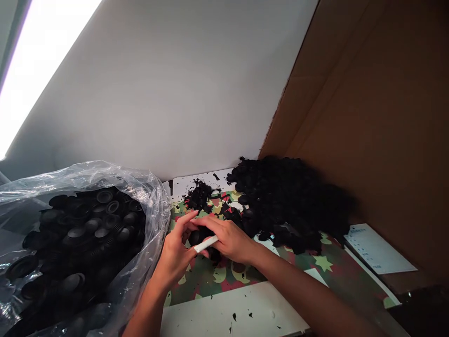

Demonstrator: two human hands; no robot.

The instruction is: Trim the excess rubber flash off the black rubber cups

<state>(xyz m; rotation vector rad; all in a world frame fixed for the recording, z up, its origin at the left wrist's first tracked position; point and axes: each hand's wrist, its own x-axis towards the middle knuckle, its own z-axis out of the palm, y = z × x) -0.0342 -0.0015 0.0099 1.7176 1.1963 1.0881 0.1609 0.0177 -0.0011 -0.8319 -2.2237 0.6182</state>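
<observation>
My left hand (178, 245) is closed around a black round rubber part (195, 238), which is mostly hidden between the hands. A slim white stick-like tool (206, 244) lies in my right hand (229, 238), its fingers bent over the same part; the tool's working end cannot be made out. Both hands meet above a camouflage-patterned sheet (224, 276). Just beyond them sits a small heap of black scraps (199, 194). To the right of it rises a large pile of black rubber pieces (287, 201).
At the left stands a clear plastic bag (154, 196) holding many ribbed black rubber parts (101, 234). A cardboard wall (368, 117) borders the right side, with a white card (380, 250) at its foot. White board (224, 313) with black crumbs lies in front.
</observation>
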